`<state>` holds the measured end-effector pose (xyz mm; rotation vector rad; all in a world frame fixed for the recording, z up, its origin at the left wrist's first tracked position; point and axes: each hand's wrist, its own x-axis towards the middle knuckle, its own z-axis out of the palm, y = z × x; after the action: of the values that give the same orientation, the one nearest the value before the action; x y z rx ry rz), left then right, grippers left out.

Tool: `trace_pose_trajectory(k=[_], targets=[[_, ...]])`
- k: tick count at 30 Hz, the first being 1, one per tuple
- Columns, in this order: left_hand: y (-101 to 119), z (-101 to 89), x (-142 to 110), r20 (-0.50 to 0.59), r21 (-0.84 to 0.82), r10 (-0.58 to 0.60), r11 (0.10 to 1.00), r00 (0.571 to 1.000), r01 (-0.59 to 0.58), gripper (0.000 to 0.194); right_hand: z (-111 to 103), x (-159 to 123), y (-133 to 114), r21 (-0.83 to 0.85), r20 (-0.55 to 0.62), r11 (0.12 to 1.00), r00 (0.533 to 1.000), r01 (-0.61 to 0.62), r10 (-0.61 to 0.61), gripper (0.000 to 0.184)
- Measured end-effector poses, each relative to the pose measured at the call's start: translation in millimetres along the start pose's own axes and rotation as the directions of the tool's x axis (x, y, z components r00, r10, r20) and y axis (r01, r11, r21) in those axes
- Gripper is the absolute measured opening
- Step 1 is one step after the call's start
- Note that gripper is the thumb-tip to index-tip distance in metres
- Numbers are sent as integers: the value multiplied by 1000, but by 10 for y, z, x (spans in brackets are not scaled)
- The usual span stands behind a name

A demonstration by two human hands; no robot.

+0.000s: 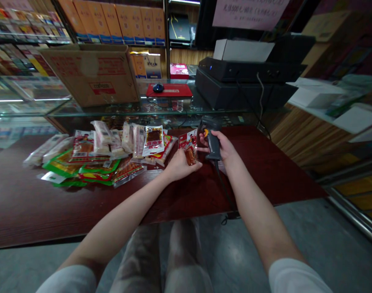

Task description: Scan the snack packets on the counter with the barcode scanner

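Note:
My left hand (180, 166) grips a small red snack packet (190, 142) with a clear lower part showing brown food, held just above the dark red table. In my right hand (224, 146) is a black barcode scanner (214, 142) with a yellow trigger; its head is close to the packet. A cable hangs from the scanner's handle to the table's front edge. Left of my hands lies a heap of packaged snacks: white vacuum packs (103, 136), green-edged packets (62, 165), and a white-bordered packet (153, 140) on top.
Behind the table runs a glass counter (186, 108) bearing an open cardboard box (97, 77), a computer mouse (158, 87) on a red mat (180, 91), and black cash-register-like equipment (235, 87). Shelves with orange boxes (128, 22) stand beyond. White boxes (317, 93) sit at right.

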<state>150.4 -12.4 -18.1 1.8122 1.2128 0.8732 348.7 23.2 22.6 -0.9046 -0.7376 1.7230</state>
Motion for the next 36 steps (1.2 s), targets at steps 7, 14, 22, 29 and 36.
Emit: trace_pose_trajectory(k=[7, 14, 22, 29, 36], targets=[[81, -101, 84, 55, -285, -147, 946, 988, 157, 38, 199, -68, 97, 136, 144, 987, 984, 86, -106, 17], [59, -340, 150, 154, -597, -377, 701, 913, 390, 9, 214, -69, 132, 85, 169, 984, 971, 159, -171, 19], [147, -744, 98, 68, -815, -124, 565, 990, 127, 45, 111, -128, -19, -147, 38, 965, 976, 219, -216, 17], [19, -971, 91, -136, -789, -58, 610, 989, -72, 47, 268, -262, 80, -230, 296, 949, 944, 215, -142, 26], [-40, -956, 139, -140, -925, -187, 376, 972, -61, 37, 392, -252, 290, -244, 418, 964, 908, 110, 2, 32]])
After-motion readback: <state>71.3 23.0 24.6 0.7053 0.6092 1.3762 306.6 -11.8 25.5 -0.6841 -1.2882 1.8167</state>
